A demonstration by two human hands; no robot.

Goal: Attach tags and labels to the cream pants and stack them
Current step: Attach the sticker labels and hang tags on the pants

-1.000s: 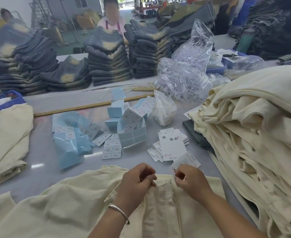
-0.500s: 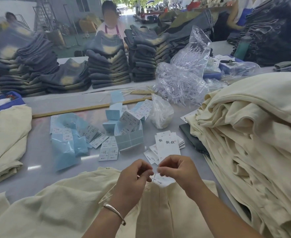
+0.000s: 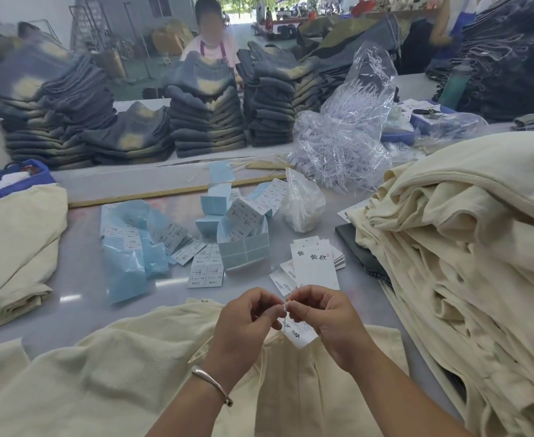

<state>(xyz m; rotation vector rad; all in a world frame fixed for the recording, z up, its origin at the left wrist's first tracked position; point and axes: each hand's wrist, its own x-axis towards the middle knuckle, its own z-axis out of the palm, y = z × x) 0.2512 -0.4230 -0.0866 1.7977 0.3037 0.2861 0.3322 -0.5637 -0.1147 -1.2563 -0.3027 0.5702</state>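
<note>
Pinching a thin white string (image 3: pixel 286 308) between them, the left hand (image 3: pixel 243 323) and right hand (image 3: pixel 325 320) meet fingertip to fingertip above the cream cotton pants (image 3: pixel 306 383) lying on the grey bench (image 3: pixel 79 279). A white card hang tag (image 3: pixel 300 333) with black Chinese characters dangles from the string. Matching tags (image 3: pixel 314 263) printed "恒欣" lie just beyond, beside blue-backed size stickers (image 3: pixel 205 275) reading "110CM".

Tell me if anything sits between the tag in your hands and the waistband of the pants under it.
Nothing visible does. The left hand and right hand pinch a string, and the white tag hangs from it directly over the cream pants waistband.
</note>
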